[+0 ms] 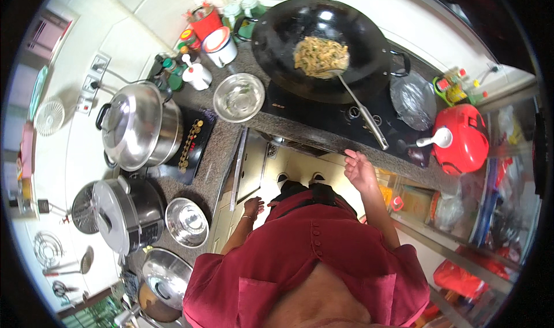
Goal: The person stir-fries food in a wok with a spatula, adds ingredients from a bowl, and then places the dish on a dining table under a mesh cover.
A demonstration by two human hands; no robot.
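My right hand (360,172) is raised near the counter's front edge, fingers apart and holding nothing, just below the handle end of a metal spatula (361,109). The spatula leans in a large black wok (277,46), its blade in a heap of cooked, shredded-looking food with green bits (321,56). The wok sits over a black glass cooktop (320,120). My left hand (254,207) hangs beside my body at the left, empty, its fingers loosely curled and apart. A metal bowl (239,98) with green scraps stands left of the wok.
At left stand a lidded steel pot (134,127), a dark lidded cooker (130,215) and another metal bowl (187,222). Right of the wok are a plastic-covered dish (413,99) and a red rice cooker (463,139) with a white scoop (441,137). Seasoning containers (197,77) line the back left.
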